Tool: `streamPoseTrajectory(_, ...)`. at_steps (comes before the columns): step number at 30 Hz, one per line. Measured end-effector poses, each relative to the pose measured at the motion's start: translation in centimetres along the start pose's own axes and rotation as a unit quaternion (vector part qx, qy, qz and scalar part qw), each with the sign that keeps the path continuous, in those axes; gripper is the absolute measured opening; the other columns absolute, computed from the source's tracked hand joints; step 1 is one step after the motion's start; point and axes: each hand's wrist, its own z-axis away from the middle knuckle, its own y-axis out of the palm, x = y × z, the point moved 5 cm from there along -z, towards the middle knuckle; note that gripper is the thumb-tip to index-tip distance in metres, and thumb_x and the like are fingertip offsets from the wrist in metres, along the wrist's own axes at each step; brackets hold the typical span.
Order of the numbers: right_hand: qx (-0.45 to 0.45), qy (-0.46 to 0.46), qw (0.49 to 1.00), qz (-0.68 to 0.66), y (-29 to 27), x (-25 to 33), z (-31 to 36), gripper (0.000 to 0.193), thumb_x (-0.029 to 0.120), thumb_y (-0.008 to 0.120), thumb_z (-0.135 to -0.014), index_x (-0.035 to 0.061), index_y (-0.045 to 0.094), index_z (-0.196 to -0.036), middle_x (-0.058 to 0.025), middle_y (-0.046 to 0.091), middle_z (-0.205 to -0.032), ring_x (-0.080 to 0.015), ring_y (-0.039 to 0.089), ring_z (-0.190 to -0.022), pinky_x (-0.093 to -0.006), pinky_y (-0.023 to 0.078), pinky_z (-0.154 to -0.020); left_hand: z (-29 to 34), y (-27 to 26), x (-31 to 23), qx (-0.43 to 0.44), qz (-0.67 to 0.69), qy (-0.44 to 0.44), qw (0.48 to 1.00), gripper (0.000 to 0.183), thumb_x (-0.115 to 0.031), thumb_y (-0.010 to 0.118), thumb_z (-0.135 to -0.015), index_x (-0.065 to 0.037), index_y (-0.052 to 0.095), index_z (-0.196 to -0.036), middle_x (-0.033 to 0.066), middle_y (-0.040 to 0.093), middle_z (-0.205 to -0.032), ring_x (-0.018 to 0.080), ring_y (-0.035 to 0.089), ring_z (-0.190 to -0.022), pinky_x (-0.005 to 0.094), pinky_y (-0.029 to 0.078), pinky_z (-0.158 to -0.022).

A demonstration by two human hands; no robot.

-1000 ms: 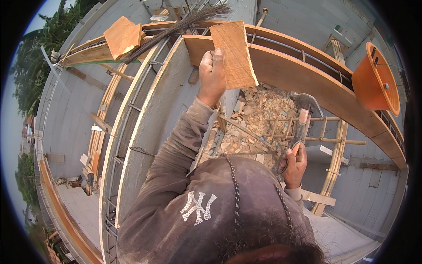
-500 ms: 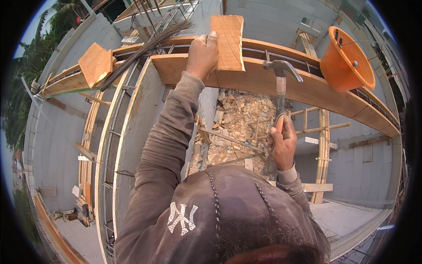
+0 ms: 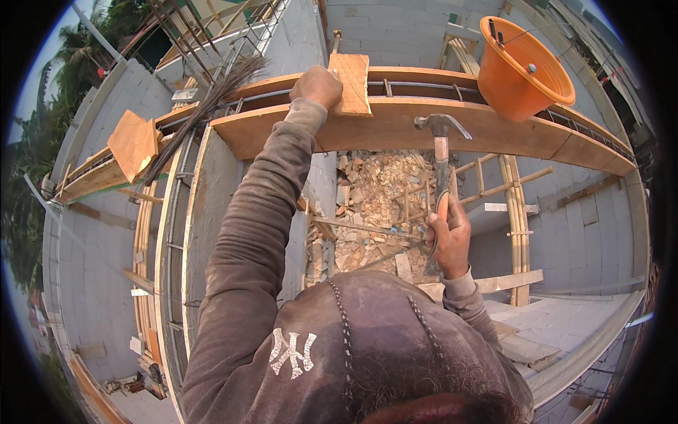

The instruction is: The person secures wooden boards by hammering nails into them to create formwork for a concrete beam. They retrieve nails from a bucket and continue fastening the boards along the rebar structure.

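My left hand (image 3: pixel 317 87) is closed on the left edge of a rough-edged wooden board piece (image 3: pixel 352 85), which lies across the top of the long plywood formwork (image 3: pixel 402 119). Steel rebar (image 3: pixel 417 90) runs inside the formwork channel, partly hidden under the piece. Lower and to the right, my right hand (image 3: pixel 452 237) grips the handle of a claw hammer (image 3: pixel 441 145). Its metal head points up, just in front of the formwork's near side, and I cannot tell whether it touches the wood.
An orange bucket (image 3: pixel 526 71) sits on the formwork at the right. Leftward lie a bundle of thin sticks (image 3: pixel 205 106) and another wooden offcut (image 3: pixel 133 145). Broken rubble (image 3: pixel 381 194) covers the ground far below. Bamboo poles (image 3: pixel 519 233) stand at the right.
The wooden piece, raised nearly upright before, has come down onto the formwork with my left hand. The hammer stays in my right hand, and the whole view has shifted slightly.
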Motion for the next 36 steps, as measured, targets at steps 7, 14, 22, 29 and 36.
streamPoseTrajectory(7, -0.027, 0.027, 0.999, -0.022, -1.1, -2.5, 1.8, 0.046, 0.006, 0.062, -0.1, -0.0056, 0.052, -0.144, 0.001, 0.057, -0.078, -0.0051, 0.052, -0.057, -0.0222, 0.042, -0.047, 3.6, -1.4, -4.5, 0.025, -0.13, 0.03, 0.991, 0.098, -0.09, 0.071, -0.073, -0.002, 0.08, -0.113, 0.0205, 0.079, -0.11, 0.0332, 0.076, -0.112, 0.0467, 0.062, -0.088)
streamPoseTrajectory(14, -0.02, 0.054, 0.998, -0.034, -1.1, -4.4, 3.0, 0.045, 0.005, 0.062, -0.099, -0.006, 0.053, -0.142, 0.0003, 0.056, -0.079, -0.0052, 0.051, -0.055, -0.0234, 0.042, -0.046, -0.7, -0.6, -1.6, 0.121, 0.097, 0.016, 0.988, 0.091, -0.077, 0.068, -0.08, 0.004, 0.074, -0.121, 0.0199, 0.077, -0.101, 0.0297, 0.076, -0.088, 0.0426, 0.058, -0.075)
streamPoseTrajectory(22, -0.042, 0.076, 0.996, -0.036, -2.4, -4.7, 3.5, 0.042, 0.004, 0.062, -0.098, -0.0059, 0.055, -0.138, -0.0007, 0.058, -0.079, -0.0061, 0.052, -0.054, -0.0242, 0.044, -0.046, -0.4, -1.3, -1.0, 0.28, 0.339, -0.007, 0.898, 0.07, -0.069, 0.059, -0.09, -0.004, 0.068, -0.115, 0.0048, 0.066, -0.084, 0.0106, 0.054, -0.059, 0.0244, 0.041, -0.056)
streamPoseTrajectory(29, -0.052, 0.09, 0.994, -0.037, -3.1, -5.4, 3.6, 0.048, 0.006, 0.062, -0.099, -0.0052, 0.052, -0.144, -0.0005, 0.057, -0.078, -0.0063, 0.051, -0.055, -0.0252, 0.043, -0.046, 0.6, -1.4, -1.0, 0.267, 0.308, -0.027, 0.912, 0.07, -0.068, 0.061, -0.088, -0.003, 0.069, -0.115, 0.002, 0.066, -0.087, 0.0084, 0.056, -0.065, 0.0247, 0.044, -0.062)
streamPoseTrajectory(36, -0.053, 0.1, 0.993, -0.046, -2.9, -5.9, 3.7, 0.05, 0.007, 0.061, -0.099, -0.0048, 0.051, -0.146, 0.0006, 0.055, -0.074, -0.0065, 0.05, -0.055, -0.0251, 0.043, -0.046, 0.2, -1.0, -1.1, 0.259, 0.328, -0.025, 0.908, 0.072, -0.068, 0.062, -0.09, -0.004, 0.07, -0.121, 0.002, 0.068, -0.098, 0.0101, 0.059, -0.067, 0.0232, 0.044, -0.061)
